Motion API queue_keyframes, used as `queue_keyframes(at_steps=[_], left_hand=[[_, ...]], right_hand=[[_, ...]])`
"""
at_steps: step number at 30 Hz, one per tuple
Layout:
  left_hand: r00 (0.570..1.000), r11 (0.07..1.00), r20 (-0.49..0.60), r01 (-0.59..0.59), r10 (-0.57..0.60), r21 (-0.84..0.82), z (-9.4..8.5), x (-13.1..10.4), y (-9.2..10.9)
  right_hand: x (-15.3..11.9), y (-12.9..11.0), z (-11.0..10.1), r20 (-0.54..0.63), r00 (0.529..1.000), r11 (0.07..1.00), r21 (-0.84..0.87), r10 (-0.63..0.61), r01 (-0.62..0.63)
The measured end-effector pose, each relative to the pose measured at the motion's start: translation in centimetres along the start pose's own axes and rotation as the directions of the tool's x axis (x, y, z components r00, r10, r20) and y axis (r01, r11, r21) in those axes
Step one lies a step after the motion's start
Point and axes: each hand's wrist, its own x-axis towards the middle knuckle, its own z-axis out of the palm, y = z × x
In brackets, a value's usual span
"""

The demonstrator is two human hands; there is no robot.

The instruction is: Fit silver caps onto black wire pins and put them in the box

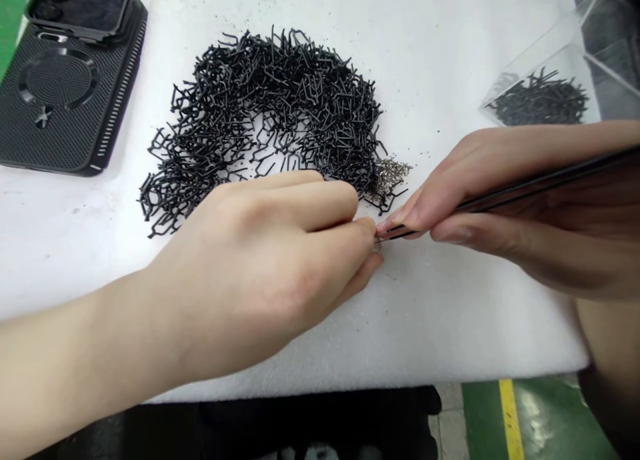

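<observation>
My left hand (280, 247) is closed, its thumb and fingers pinched at the right. Whatever sits in that pinch is mostly hidden; only a tiny pale bit shows at the fingertips. From the right, my right hand (500, 207) grips black tweezers (475, 204), whose tips reach the left fingertips. Behind the hands lies a curved heap of small bent black pieces (300, 80). A little pile of tiny metallic bits (393, 173) touches the heap's right end, just beyond the tweezer tips.
A phone in a black ribbed case (65, 80) lies at the upper left. At the upper right, a clear plastic box (545, 47) holds more black pieces. The white work surface (450, 327) ends at a front edge above a green floor (550, 413).
</observation>
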Motion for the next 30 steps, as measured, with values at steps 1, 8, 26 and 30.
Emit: queue_keyframes(at_steps=[1, 8, 26, 30], left_hand=[[1.000, 1.000, 0.001, 0.013, -0.013, 0.008, -0.12, 0.03, 0.08], [1.000, 1.000, -0.018, -0.005, 0.005, -0.004, -0.46, 0.01, 0.17], [1.000, 1.000, 0.001, 0.011, -0.011, 0.015, -0.01, -0.05, -0.21], [1.000, 1.000, -0.001, 0.000, 0.000, -0.014, -0.55, -0.18, -0.05]], right_hand=[[-0.05, 0.05, 0.02, 0.003, 1.000, 1.000, -0.002, -0.005, 0.005], [0.21, 0.17, -0.01, 0.019, 0.999, 0.999, -0.018, -0.039, 0.040], [-0.21, 0.55, -0.34, 0.050, 0.999, 1.000, -0.007, -0.017, 0.017], [0.10, 0.28, -0.26, 0.031, 0.999, 1.000, 0.026, -0.014, 0.014]])
